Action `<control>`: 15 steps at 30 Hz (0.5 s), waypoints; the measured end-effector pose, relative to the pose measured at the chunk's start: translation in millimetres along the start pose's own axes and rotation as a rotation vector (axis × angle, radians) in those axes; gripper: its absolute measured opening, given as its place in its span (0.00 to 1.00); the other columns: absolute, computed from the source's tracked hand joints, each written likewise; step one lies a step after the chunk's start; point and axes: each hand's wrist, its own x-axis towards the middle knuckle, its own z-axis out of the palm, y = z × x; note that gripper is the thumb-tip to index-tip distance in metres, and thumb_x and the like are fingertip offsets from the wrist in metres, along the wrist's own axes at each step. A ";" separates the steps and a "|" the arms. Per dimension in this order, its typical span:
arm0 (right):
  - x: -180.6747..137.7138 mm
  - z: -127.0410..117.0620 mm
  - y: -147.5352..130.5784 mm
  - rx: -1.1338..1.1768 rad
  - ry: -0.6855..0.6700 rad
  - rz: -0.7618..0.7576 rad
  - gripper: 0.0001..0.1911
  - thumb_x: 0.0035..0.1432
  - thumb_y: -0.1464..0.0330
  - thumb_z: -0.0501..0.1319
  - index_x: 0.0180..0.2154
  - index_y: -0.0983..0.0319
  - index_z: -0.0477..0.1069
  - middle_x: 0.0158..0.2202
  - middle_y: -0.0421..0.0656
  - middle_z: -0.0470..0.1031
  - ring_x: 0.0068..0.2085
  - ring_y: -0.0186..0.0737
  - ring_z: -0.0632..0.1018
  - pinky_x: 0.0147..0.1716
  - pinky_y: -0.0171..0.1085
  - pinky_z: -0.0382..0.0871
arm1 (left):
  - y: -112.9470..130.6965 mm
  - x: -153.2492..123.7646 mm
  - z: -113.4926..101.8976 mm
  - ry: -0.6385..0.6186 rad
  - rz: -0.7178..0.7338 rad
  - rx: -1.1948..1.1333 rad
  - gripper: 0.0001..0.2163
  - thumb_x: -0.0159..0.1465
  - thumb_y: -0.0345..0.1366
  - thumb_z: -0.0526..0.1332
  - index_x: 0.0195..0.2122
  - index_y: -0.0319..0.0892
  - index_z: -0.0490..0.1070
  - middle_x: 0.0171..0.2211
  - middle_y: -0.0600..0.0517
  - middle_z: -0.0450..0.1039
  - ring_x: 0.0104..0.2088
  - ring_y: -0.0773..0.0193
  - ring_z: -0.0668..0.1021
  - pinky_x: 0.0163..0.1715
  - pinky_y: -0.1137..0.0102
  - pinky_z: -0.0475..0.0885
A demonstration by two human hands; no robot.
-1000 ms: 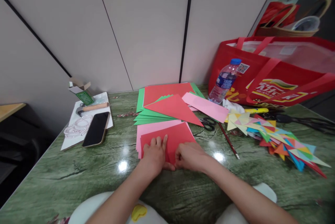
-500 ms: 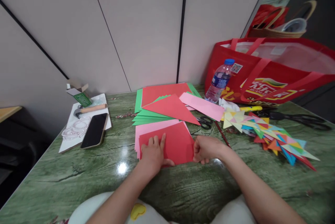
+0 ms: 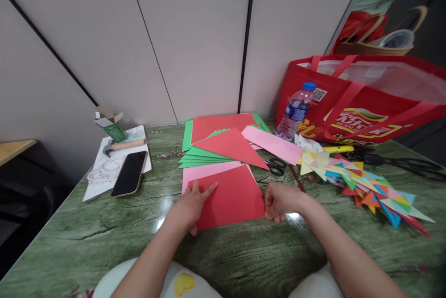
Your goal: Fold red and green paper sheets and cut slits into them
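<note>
A red paper sheet (image 3: 233, 195) lies on a pink sheet (image 3: 205, 171) near the front of the green table (image 3: 87, 237). My left hand (image 3: 191, 205) rests on the red sheet's left edge, fingers spread flat, thumb under the near corner. My right hand (image 3: 282, 201) is curled and pinches the red sheet's right edge.
Behind are green and red paper stacks (image 3: 216, 142), a pink strip (image 3: 273, 143), scissors (image 3: 277, 166), a pencil (image 3: 298, 178), and a water bottle (image 3: 296, 111) against a red bag (image 3: 369, 102). Folded coloured triangles (image 3: 362, 184) lie right. A phone (image 3: 129, 173), beads and hammer sit left.
My right hand slid from the sheet's near middle to its right edge and gripped it. My left hand shifted to the left edge with fingers spread. The red sheet moved slightly toward me.
</note>
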 end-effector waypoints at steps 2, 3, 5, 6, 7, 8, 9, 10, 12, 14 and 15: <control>0.8 -1.1 3.5 0.009 0.002 0.002 0.03 0.37 0.70 0.61 0.19 0.63 0.74 0.19 0.42 0.77 0.25 0.37 0.78 0.21 0.28 0.66 | -1.2 0.7 0.8 -0.014 -0.018 0.008 0.63 0.27 0.21 0.71 0.60 0.58 0.34 0.60 0.38 0.45 0.53 0.41 0.64 0.45 0.61 0.64; 0.3 -2.1 4.6 0.013 0.004 0.003 0.03 0.37 0.70 0.62 0.19 0.63 0.73 0.19 0.42 0.77 0.24 0.37 0.78 0.21 0.28 0.66 | -1.5 0.8 0.3 -0.013 -0.022 0.005 0.63 0.27 0.20 0.71 0.61 0.57 0.34 0.60 0.36 0.45 0.53 0.41 0.64 0.45 0.61 0.64; -1.6 -4.8 6.0 0.021 0.013 0.000 0.02 0.36 0.71 0.62 0.17 0.63 0.73 0.17 0.41 0.76 0.23 0.37 0.77 0.20 0.28 0.65 | -3.2 0.3 -1.6 0.004 -0.017 -0.012 0.62 0.27 0.21 0.71 0.61 0.56 0.36 0.59 0.36 0.46 0.53 0.42 0.65 0.44 0.62 0.64; -2.5 -6.7 6.7 0.026 0.025 -0.007 0.03 0.36 0.71 0.62 0.16 0.64 0.72 0.17 0.41 0.76 0.22 0.37 0.77 0.19 0.28 0.65 | -4.6 -0.2 -2.9 0.017 -0.006 -0.023 0.61 0.28 0.22 0.71 0.61 0.57 0.37 0.59 0.37 0.48 0.52 0.44 0.66 0.44 0.63 0.65; -2.9 -8.8 7.6 0.032 0.048 -0.013 0.04 0.37 0.71 0.62 0.16 0.64 0.72 0.17 0.41 0.76 0.22 0.37 0.77 0.19 0.28 0.64 | -6.3 -0.7 -4.2 0.030 0.004 -0.034 0.60 0.29 0.23 0.71 0.60 0.57 0.37 0.58 0.38 0.49 0.51 0.45 0.67 0.43 0.63 0.65; -2.4 -11.3 9.0 0.037 0.086 -0.019 0.04 0.38 0.70 0.62 0.16 0.63 0.72 0.18 0.42 0.76 0.23 0.37 0.77 0.20 0.28 0.64 | -8.1 -1.3 -5.4 0.036 0.013 -0.042 0.59 0.30 0.23 0.71 0.60 0.58 0.38 0.58 0.40 0.50 0.51 0.47 0.68 0.43 0.64 0.65; -0.9 -14.1 10.9 0.041 0.136 -0.022 0.05 0.41 0.68 0.62 0.18 0.63 0.73 0.20 0.42 0.77 0.24 0.37 0.77 0.21 0.29 0.65 | -9.8 -1.8 -6.7 0.036 0.019 -0.049 0.59 0.31 0.23 0.71 0.60 0.59 0.38 0.58 0.41 0.51 0.51 0.48 0.68 0.43 0.64 0.65; 1.8 -17.0 13.2 0.045 0.190 -0.021 0.07 0.44 0.66 0.60 0.22 0.62 0.74 0.24 0.42 0.78 0.27 0.37 0.77 0.23 0.29 0.65 | -11.3 -2.2 -7.8 0.035 0.022 -0.052 0.58 0.31 0.23 0.70 0.60 0.59 0.39 0.58 0.42 0.51 0.51 0.48 0.67 0.43 0.65 0.65; 10.6 -22.5 19.3 0.041 0.368 -0.011 0.10 0.51 0.64 0.56 0.30 0.60 0.74 0.31 0.43 0.79 0.34 0.39 0.77 0.28 0.31 0.66 | -13.3 -2.6 -9.9 0.041 0.025 -0.059 0.58 0.31 0.21 0.70 0.60 0.59 0.40 0.57 0.43 0.52 0.52 0.49 0.67 0.43 0.66 0.65; 22.6 -26.0 25.8 -0.002 0.695 -0.023 0.13 0.54 0.63 0.53 0.36 0.59 0.73 0.35 0.45 0.77 0.39 0.42 0.75 0.34 0.35 0.65 | -13.7 -3.0 -12.2 0.060 0.033 -0.066 0.56 0.32 0.20 0.68 0.60 0.57 0.42 0.56 0.43 0.53 0.51 0.49 0.67 0.43 0.66 0.65; 28.9 -26.6 28.7 -0.048 0.867 -0.066 0.14 0.53 0.63 0.54 0.39 0.60 0.72 0.38 0.46 0.76 0.41 0.44 0.74 0.37 0.37 0.65 | -13.2 -3.4 -13.7 0.076 0.038 -0.069 0.54 0.34 0.20 0.68 0.60 0.56 0.43 0.55 0.43 0.54 0.50 0.50 0.68 0.42 0.67 0.65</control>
